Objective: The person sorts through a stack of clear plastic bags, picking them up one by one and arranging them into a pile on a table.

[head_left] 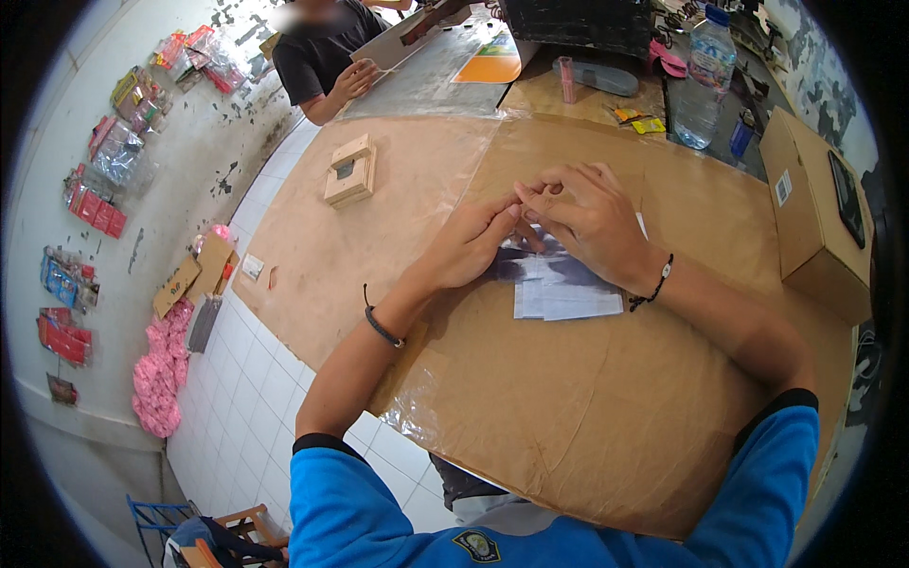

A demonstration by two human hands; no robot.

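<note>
My left hand (476, 244) and my right hand (589, 220) meet above the table, fingertips touching. Thumb and fingers are pinched on each, and anything between them is too small or hidden to make out. Beneath the hands lie white paper sheets (566, 292), partly in shadow, with their far part covered by my right hand. A dark braided bracelet (383, 327) circles my left wrist, and a black cord bracelet (653, 289) my right.
Brown paper covers the table (568, 417). A wooden block tool (350, 172) stands far left; a cardboard box (816, 213) carrying a black phone (846, 199) sits right. Behind are a water bottle (705, 80) and yellow packets (640, 120). Another person (327, 52) works across the table.
</note>
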